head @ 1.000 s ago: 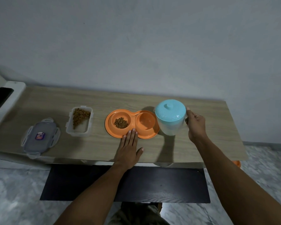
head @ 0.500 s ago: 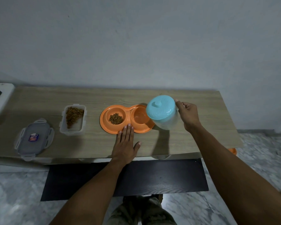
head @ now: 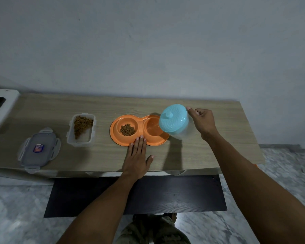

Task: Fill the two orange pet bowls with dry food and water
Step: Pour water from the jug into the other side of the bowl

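An orange double pet bowl (head: 123, 140) sits mid-table. Its left bowl holds brown dry food (head: 127, 129); its right bowl (head: 152, 128) shows a wet sheen. My right hand (head: 202, 121) grips a clear water jug with a light-blue lid (head: 173, 118), tilted leftward over the right bowl. My left hand (head: 136, 156) lies flat on the table, fingers apart, fingertips touching the pet bowl's front rim.
A clear tub of dry food (head: 81, 130) stands open left of the bowls, its lid (head: 38, 150) near the wooden table's (head: 209, 155) front-left edge. A white appliance (head: 2, 104) is at the far left. A black mat (head: 165, 194) lies on the marble floor below.
My right hand has tipped the jug further left, over the right bowl. My left hand has stayed at the bowl's rim.
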